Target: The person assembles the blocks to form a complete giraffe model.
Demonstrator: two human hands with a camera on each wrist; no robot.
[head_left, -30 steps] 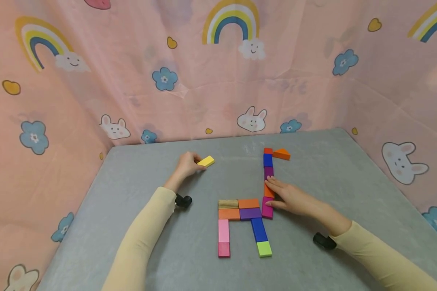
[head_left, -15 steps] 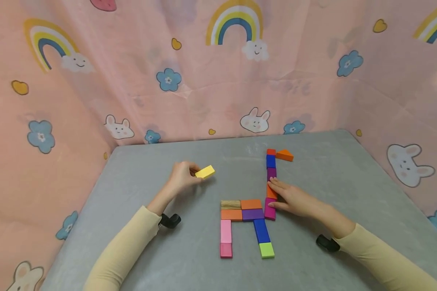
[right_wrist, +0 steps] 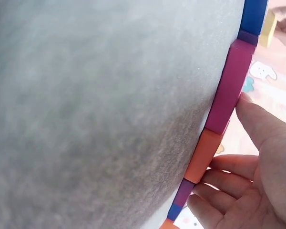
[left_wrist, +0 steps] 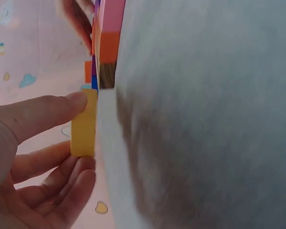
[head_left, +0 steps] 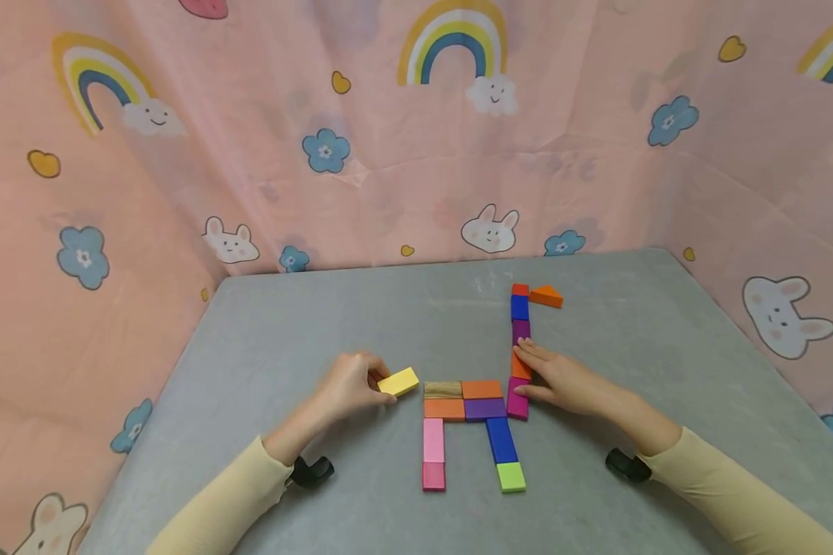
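My left hand (head_left: 350, 385) pinches a yellow rectangular block (head_left: 399, 382) between thumb and fingers; the left wrist view shows the block (left_wrist: 84, 124) gripped just off the grey tabletop. It is at the left of a bare-wood block (head_left: 443, 390). My right hand (head_left: 572, 383) rests with extended fingers on a column of blocks, thumb at the magenta block (head_left: 517, 399), fingertips over the orange block (head_left: 520, 367) and at the purple one (head_left: 521, 331). Beyond these lie a blue block (head_left: 520, 307), a red block (head_left: 520, 290) and an orange triangle (head_left: 547, 296).
Beside the bare-wood block are orange (head_left: 482, 389) and violet (head_left: 484, 409) blocks. Two legs extend toward me: pink blocks (head_left: 433, 439) at left, a blue block (head_left: 502, 439) and lime green block (head_left: 510, 477) at right. Pink printed cloth (head_left: 389, 200) walls the grey table (head_left: 305, 308).
My left hand has carried the yellow block from the back of the table toward me, to the left end of the laid blocks. The right hand stays on the column.
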